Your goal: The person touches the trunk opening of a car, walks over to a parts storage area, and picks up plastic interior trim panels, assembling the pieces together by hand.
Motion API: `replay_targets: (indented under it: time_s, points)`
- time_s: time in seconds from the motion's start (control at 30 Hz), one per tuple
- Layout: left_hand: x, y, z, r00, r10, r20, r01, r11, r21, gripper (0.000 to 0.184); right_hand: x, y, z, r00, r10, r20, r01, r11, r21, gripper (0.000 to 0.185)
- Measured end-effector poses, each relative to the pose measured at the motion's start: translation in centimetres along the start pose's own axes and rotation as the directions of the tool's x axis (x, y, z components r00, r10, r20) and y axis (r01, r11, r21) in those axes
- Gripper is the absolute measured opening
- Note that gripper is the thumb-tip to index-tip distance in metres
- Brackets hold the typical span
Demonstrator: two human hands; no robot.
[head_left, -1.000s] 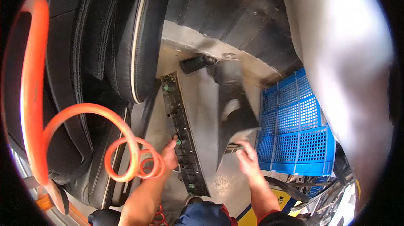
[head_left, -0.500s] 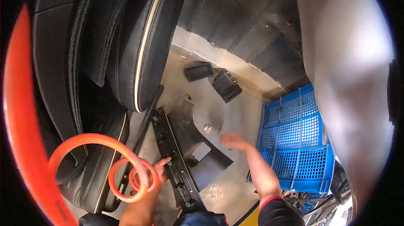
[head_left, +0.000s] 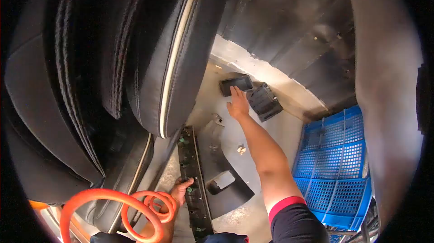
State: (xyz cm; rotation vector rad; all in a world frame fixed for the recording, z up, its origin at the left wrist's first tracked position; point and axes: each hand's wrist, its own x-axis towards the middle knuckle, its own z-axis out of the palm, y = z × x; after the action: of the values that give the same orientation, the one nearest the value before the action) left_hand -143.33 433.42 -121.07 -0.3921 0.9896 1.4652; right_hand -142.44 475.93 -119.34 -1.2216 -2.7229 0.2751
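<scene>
My left hand [head_left: 181, 190] is closed on the edge of a long black plastic trim strip [head_left: 195, 204] with green clips along it. A coiled orange air hose [head_left: 110, 194] crosses in front of my left forearm. My right hand [head_left: 238, 103] is stretched far forward, its fingers extended over the near edge of a small black open box [head_left: 244, 83]; whether they touch it I cannot tell. Beside that box is a second black plastic box [head_left: 265, 103], tilted. Right of the strip lies a curved black panel [head_left: 235, 190] with a rectangular cutout.
A black seat with pale piping [head_left: 174, 62] fills the left side. On the right stands a blue plastic crate [head_left: 337, 152] with lattice walls. A dark wall panel [head_left: 298, 26] is at the back, and a small shiny piece [head_left: 241, 149] lies on the grey floor.
My right hand has moved forward and up from beside the curved panel to the small black box. My left hand keeps hold of the trim strip. The view has shifted.
</scene>
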Motion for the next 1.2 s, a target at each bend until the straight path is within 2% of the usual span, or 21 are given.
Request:
replay_targets:
  time_s: [0.1, 0.17, 0.2, 0.27, 0.3, 0.37, 0.4, 0.43, 0.5, 0.53, 0.63, 0.67, 0.77, 0.83, 0.87, 0.9, 0.97, 1.03, 1.1, 1.17, 1.2]
  points:
    - [0.1, -0.3, 0.0, 0.999, 0.028, -0.022, -0.028, 0.999, 0.026, 0.027, 1.2, -2.2, 1.4, 0.995, -0.071, -0.076, 0.072, 0.997, 0.007, 0.074]
    - [0.3, -0.4, -0.3, 1.000, 0.016, 0.006, -0.016, 1.000, 0.022, 0.026, 1.0, -2.9, 1.9, 0.999, 0.051, 0.015, -0.048, 0.984, -0.170, 0.065]
    - [0.8, -0.1, -0.7, 1.000, 0.013, 0.003, -0.013, 1.000, 0.028, 0.026, 1.2, -2.9, 2.1, 0.998, 0.057, 0.016, -0.054, 0.985, -0.166, 0.065]
    - [1.1, -1.2, -1.6, 1.000, -0.015, 0.006, 0.015, 0.999, 0.045, 0.025, 0.5, -2.3, 2.4, 0.999, -0.021, -0.049, 0.009, 0.976, -0.216, 0.041]
    - [1.0, -1.5, -1.8, 0.999, -0.037, -0.004, 0.037, 0.999, 0.040, 0.025, 0.3, -2.4, 2.1, 1.000, -0.011, -0.027, 0.005, 0.976, -0.219, 0.041]
    - [1.1, -1.2, -1.5, 0.999, -0.017, 0.037, 0.016, 1.000, 0.018, 0.024, 0.1, -3.2, 0.1, 0.898, -0.321, -0.301, 0.316, 0.946, -0.068, 0.026]
    - [1.0, -1.0, -1.4, 0.999, -0.018, 0.042, 0.017, 0.999, 0.034, 0.022, -0.9, -3.9, -2.0, 0.906, -0.312, -0.285, 0.307, 0.950, -0.066, 0.026]
    - [0.9, -1.2, -1.6, 0.999, -0.036, 0.039, 0.035, 0.999, 0.033, 0.022, -1.9, -4.9, -4.7, 0.903, -0.260, -0.342, 0.267, 0.963, -0.027, 0.024]
    - [1.0, -1.0, -1.3, 0.998, 0.030, 0.047, -0.033, 0.998, 0.059, 0.031, -2.4, -3.9, -6.8, 0.878, -0.178, -0.445, 0.201, 0.980, 0.004, 0.021]
    - [0.6, -0.5, -1.0, 0.997, -0.041, 0.068, 0.040, 0.999, 0.015, 0.021, -2.2, -1.9, -7.8, 0.856, -0.156, -0.493, 0.175, 0.985, -0.008, 0.020]
    - [0.1, -0.1, 0.2, 0.999, 0.019, 0.045, -0.019, 1.000, 0.019, 0.020, -0.9, 7.3, -6.7, 0.921, 0.022, -0.390, -0.113, 0.971, -0.211, 0.010]
    - [0.3, -0.2, 0.0, 0.999, 0.021, 0.045, -0.022, 1.000, 0.022, 0.020, -1.4, 9.9, -6.4, 0.949, 0.142, -0.280, -0.228, 0.925, -0.303, 0.011]
    - [0.6, -0.6, -0.6, 0.998, 0.028, 0.063, -0.028, 1.000, 0.004, 0.020, -3.2, 13.1, -5.7, 0.959, 0.230, -0.168, -0.280, 0.867, -0.413, 0.021]
    - [0.5, -0.5, -0.5, 0.998, -0.020, 0.068, 0.020, 1.000, -0.004, 0.021, -4.1, 12.9, -4.2, 0.978, 0.195, -0.069, -0.206, 0.921, -0.330, 0.045]
    - [0.4, -0.5, -0.3, 0.998, -0.013, 0.065, 0.014, 1.000, -0.002, 0.021, -4.0, 12.2, -3.7, 0.967, 0.250, 0.049, -0.224, 0.926, -0.303, 0.073]
    - [0.2, -0.5, 0.1, 1.000, -0.005, 0.017, 0.005, 1.000, -0.005, 0.020, -3.8, 11.6, -3.5, 0.968, 0.247, 0.048, -0.222, 0.930, -0.294, 0.073]
    - [0.1, -0.4, 0.0, 1.000, 0.006, -0.030, -0.007, 1.000, -0.009, 0.020, -3.6, 10.1, -3.7, 0.880, 0.451, 0.147, -0.407, 0.878, -0.254, 0.089]
    - [0.4, -1.0, -0.4, 0.998, 0.065, -0.016, -0.066, 0.998, -0.009, 0.020, -3.4, 9.9, -4.0, 0.870, 0.463, 0.171, -0.421, 0.876, -0.234, 0.093]
    - [0.7, -1.3, -0.7, 0.999, 0.035, 0.041, -0.034, 0.999, -0.032, 0.021, -3.4, 10.5, -4.3, 0.863, 0.468, 0.190, -0.425, 0.876, -0.227, 0.097]
    - [0.1, -0.2, 0.1, 0.998, -0.001, 0.062, 0.000, 1.000, 0.016, 0.022, -4.3, 10.7, -3.1, 0.867, 0.481, 0.125, -0.420, 0.844, -0.335, 0.095]
    - [0.5, -0.8, -0.4, 0.999, 0.035, 0.032, -0.036, 0.999, 0.011, 0.023, -4.9, 10.6, -2.8, 0.910, 0.406, 0.079, -0.341, 0.845, -0.411, 0.077]
